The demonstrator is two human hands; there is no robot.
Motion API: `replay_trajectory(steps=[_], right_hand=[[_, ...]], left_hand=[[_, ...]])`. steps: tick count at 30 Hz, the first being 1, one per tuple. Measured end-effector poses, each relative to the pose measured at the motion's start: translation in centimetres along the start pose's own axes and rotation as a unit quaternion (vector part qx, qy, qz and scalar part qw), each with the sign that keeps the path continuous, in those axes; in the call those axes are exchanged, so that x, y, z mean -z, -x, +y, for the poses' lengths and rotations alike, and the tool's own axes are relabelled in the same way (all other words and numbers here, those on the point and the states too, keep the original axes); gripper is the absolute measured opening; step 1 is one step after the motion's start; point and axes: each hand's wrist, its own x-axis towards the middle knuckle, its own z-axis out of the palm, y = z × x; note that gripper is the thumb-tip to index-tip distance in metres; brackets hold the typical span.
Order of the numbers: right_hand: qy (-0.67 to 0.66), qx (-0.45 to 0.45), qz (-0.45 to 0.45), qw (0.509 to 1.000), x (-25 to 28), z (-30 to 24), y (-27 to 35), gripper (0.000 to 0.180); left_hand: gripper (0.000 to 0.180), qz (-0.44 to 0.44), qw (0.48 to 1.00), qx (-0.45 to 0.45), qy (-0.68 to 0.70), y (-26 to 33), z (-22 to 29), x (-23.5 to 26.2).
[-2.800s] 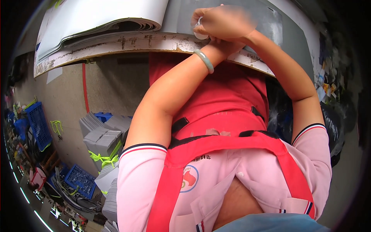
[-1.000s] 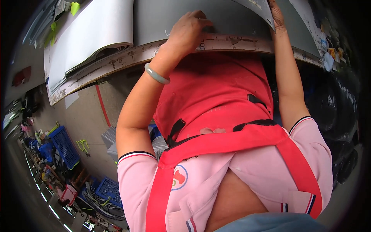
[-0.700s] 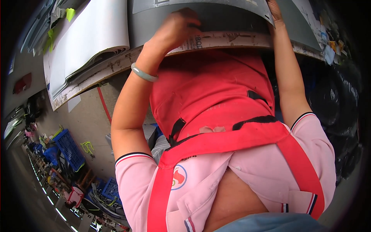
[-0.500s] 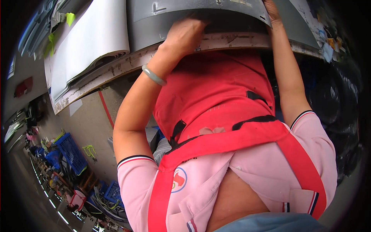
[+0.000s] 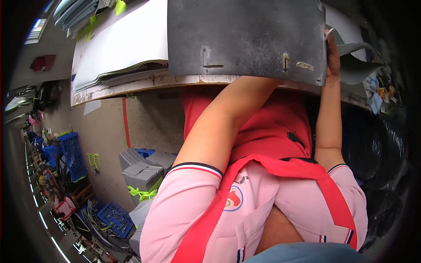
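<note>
A dark grey template board (image 5: 245,39) with L-shaped and short slots stands raised above the table's near edge. My right hand (image 5: 333,59) is closed at its right edge, fingers partly behind it. A pale edge shows by the thumb. Thin grey sheets (image 5: 359,65) curl up just right of that hand. My left forearm (image 5: 245,98) reaches under the board's lower edge. The board hides my left hand, so its fingers and anything in them cannot be seen.
A stack of white-topped sheets (image 5: 125,41) lies left on the worn table edge (image 5: 149,85). Grey bundles tied with green strips (image 5: 144,191), blue crates (image 5: 73,155) and black plastic (image 5: 364,144) are on the floor around me. Scraps lie at the table's right end.
The board has tilted up and come toward me, showing its slotted face. My left hand has gone from plain view to behind it. Grey sheets now curl at the right.
</note>
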Motion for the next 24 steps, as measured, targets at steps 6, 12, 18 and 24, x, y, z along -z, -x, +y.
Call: replay_trajectory(steps=[6,12,18,24], right_hand=[[0.033,-0.002,0.058,0.998,3.7,-1.3,3.5,0.042],[0.162,0.000,0.169,0.972,5.7,-0.3,6.1,0.053],[0.151,-0.052,0.173,0.972,4.9,1.2,3.6,0.051],[0.141,-0.022,0.181,0.973,4.8,1.0,5.1,0.041]], left_hand=[[0.025,0.077,0.995,0.042,0.054,-5.4,1.0,-3.1],[0.022,0.145,0.981,0.094,0.084,-7.6,-4.9,0.6],[0.010,0.178,0.976,0.122,-0.020,-7.6,-14.3,16.7],[0.019,0.290,0.901,0.320,-0.046,-3.3,-24.4,44.6]])
